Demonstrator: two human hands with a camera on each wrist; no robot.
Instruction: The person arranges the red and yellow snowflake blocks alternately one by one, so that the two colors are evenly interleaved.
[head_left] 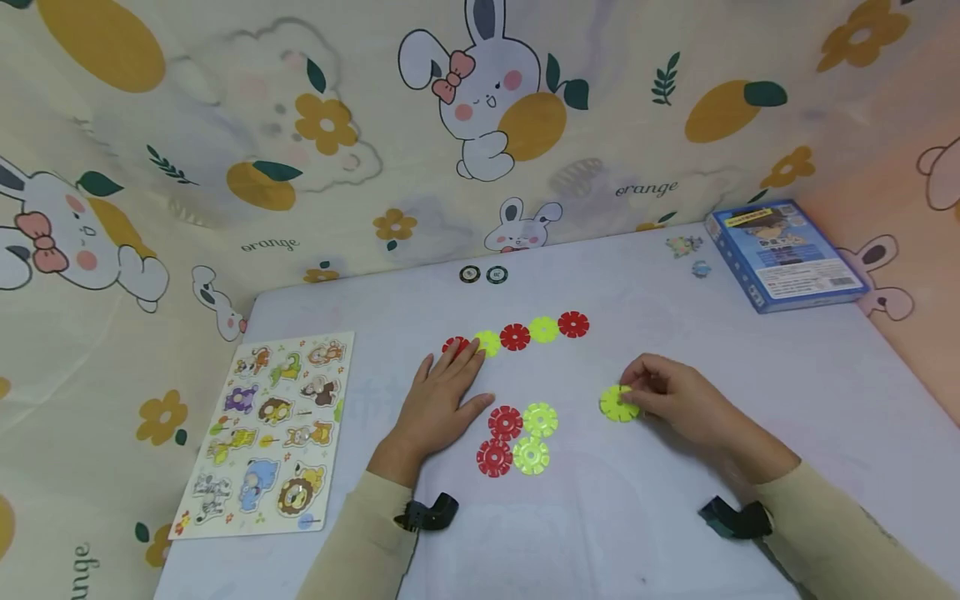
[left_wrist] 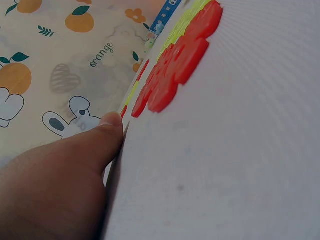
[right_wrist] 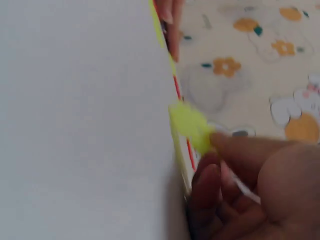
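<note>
My right hand (head_left: pixel 678 398) pinches a yellow-green notched disc (head_left: pixel 618 403) by its right edge, to the right of the other discs. In the right wrist view that disc (right_wrist: pixel 189 125) is blurred between thumb and fingers. My left hand (head_left: pixel 442 404) lies with straight fingers on the table, fingertips over the red disc (head_left: pixel 453 343) at the left end of a row. Along this row run a yellow disc (head_left: pixel 488 342), a red disc (head_left: pixel 515 337), another yellow one (head_left: pixel 543 330) and a red one (head_left: pixel 573 324). Nearer me, two red discs (head_left: pixel 495 457) sit beside two yellow discs (head_left: pixel 532 455).
An animal picture board (head_left: pixel 285 442) lies at the left of the white table (head_left: pixel 585 525). Two dark round chips (head_left: pixel 483 274) are near the back edge. A blue box (head_left: pixel 787 254) stands at the back right, with small puzzle-like pieces (head_left: pixel 684 245) beside it.
</note>
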